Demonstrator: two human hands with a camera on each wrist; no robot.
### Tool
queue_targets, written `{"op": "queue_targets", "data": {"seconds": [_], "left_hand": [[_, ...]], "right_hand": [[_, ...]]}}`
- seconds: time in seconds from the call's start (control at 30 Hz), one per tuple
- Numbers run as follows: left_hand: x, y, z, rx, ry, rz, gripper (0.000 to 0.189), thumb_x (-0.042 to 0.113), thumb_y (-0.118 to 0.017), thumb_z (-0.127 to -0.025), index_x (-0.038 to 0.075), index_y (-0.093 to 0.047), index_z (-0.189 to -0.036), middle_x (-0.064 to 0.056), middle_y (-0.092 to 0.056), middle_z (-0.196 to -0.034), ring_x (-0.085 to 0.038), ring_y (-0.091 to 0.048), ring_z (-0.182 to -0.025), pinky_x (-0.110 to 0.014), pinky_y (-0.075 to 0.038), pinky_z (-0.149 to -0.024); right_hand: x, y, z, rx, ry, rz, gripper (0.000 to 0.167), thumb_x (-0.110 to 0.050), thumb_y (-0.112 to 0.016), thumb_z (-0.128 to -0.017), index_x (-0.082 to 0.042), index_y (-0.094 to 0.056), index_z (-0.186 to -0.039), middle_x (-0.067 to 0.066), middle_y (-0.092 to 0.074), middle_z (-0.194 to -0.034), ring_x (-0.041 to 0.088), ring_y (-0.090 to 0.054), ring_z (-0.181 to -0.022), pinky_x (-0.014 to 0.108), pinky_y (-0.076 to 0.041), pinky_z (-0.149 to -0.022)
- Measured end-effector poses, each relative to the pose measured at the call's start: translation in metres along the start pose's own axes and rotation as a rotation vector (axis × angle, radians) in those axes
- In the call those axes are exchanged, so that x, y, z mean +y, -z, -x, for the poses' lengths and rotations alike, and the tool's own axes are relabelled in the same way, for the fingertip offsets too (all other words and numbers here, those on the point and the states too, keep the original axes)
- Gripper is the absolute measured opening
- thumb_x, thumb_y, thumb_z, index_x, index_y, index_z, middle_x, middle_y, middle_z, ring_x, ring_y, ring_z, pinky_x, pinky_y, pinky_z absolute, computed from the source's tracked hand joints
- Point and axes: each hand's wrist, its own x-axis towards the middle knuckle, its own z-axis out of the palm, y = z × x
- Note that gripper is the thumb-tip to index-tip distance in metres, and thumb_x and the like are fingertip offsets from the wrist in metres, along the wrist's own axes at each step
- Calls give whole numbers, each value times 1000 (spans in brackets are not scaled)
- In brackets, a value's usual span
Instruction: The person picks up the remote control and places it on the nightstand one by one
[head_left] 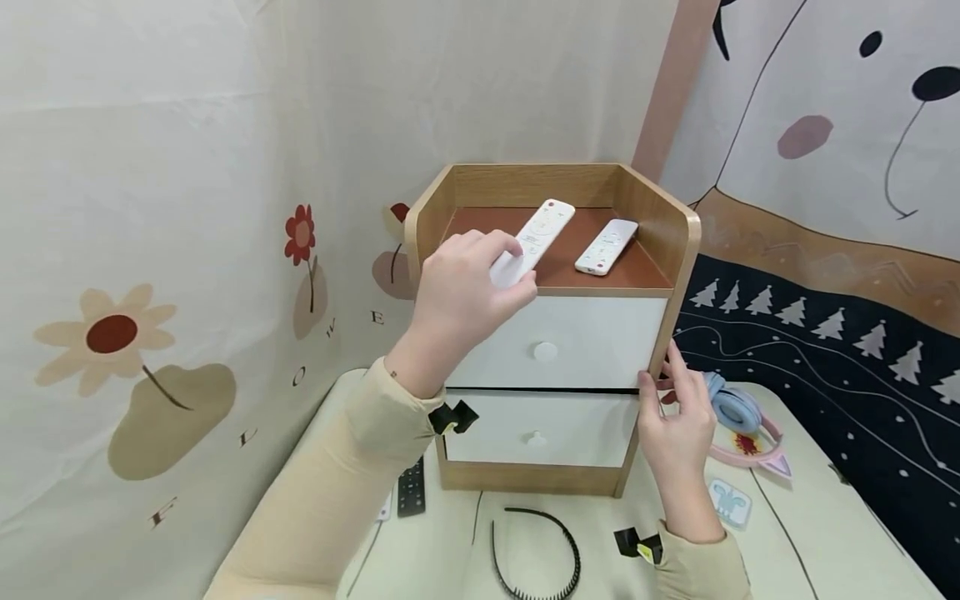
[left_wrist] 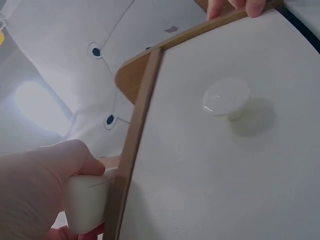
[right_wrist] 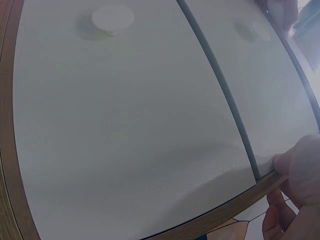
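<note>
My left hand holds a white remote control by its lower end, tilted over the top shelf of a wood-edged drawer cabinet. In the left wrist view, the thumb and fingers pinch the remote's end beside the cabinet's edge. A second white remote control lies on the brown shelf, to the right. My right hand grips the cabinet's right side edge; its thumb is at the front and its fingers are round the side, as the right wrist view shows. Both white drawers, upper and lower, sit closed.
A black toothed headband lies before the cabinet on the pale table. To the right are blue-padded headphones with a pink band and a small light-blue case. A black buttoned object lies at the cabinet's left.
</note>
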Motion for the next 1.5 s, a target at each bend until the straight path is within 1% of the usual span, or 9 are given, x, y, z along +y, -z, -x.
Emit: {"op": "queue_targets", "data": {"seconds": [0.13, 0.33, 0.47, 0.57, 0.73, 0.87, 0.97, 1.2, 1.5], "left_hand": [[0, -5, -11, -104, 78, 2, 22, 31, -77, -90, 17, -78, -107, -5, -76, -95, -26, -66, -86, -46, -55, -72], [0, -12, -26, -223, 191, 13, 21, 34, -76, -91, 21, -78, -108, 0, -77, -100, -20, -64, -87, -43, -53, -80], [4, -18, -33, -284, 238, 24, 19, 33, -75, -91, 20, -75, -105, 1, -71, -83, -19, -55, -73, -36, -47, -72], [11, -25, -39, -314, 272, 13, 18, 32, -76, -91, 20, -72, -104, 2, -66, -75, -18, -52, -68, -32, -43, -68], [23, -36, -51, -365, 313, -56, 20, 36, -77, -92, 24, -72, -107, 5, -71, -88, -20, -60, -78, -31, -47, -67], [28, -42, -56, -412, 331, -97, 23, 41, -75, -94, 30, -73, -114, 6, -73, -97, -23, -65, -83, -35, -50, -65], [28, -42, -56, -438, 330, -97, 25, 46, -76, -96, 34, -74, -119, 7, -75, -103, -22, -66, -85, -37, -52, -67], [19, -38, -58, -493, 286, -13, 38, 53, -77, -98, 36, -74, -132, 10, -77, -129, -17, -68, -103, -37, -55, -87], [17, -36, -55, -508, 278, 18, 41, 55, -76, -99, 36, -73, -136, 11, -77, -130, -15, -68, -108, -38, -55, -92]], "right_hand": [[-1, -1, 0, -3, 4, -1, 60, 1, -75, -100, -13, -62, -157, 27, -71, -113, -11, -53, -92, 4, -42, -78], [-1, -1, -1, -2, 3, 9, 60, 0, -75, -100, -13, -61, -158, 27, -71, -113, -11, -53, -92, 4, -42, -78], [0, 0, -1, -6, -4, 8, 61, 0, -75, -101, -13, -61, -158, 28, -71, -114, -12, -52, -93, 4, -42, -79], [1, 0, -1, -1, -4, 4, 61, 0, -75, -101, -13, -61, -158, 28, -71, -114, -13, -52, -93, 4, -42, -79], [3, 1, -1, 4, -5, 5, 61, 0, -75, -101, -14, -61, -158, 27, -71, -114, -12, -52, -93, 4, -42, -79], [3, 0, -1, 6, -5, -2, 60, 0, -75, -101, -14, -62, -157, 26, -72, -114, -12, -53, -92, 4, -42, -79], [2, 0, -1, 3, -2, -6, 60, 0, -75, -101, -15, -62, -157, 26, -72, -114, -12, -53, -92, 4, -42, -79], [1, 0, -3, -4, 1, -7, 61, -1, -76, -101, -16, -61, -158, 26, -72, -115, -13, -53, -92, 3, -42, -80], [2, -1, -1, -9, -10, -3, 61, -1, -75, -101, -16, -61, -158, 26, -72, -115, -13, -53, -93, 3, -43, -80]]}}
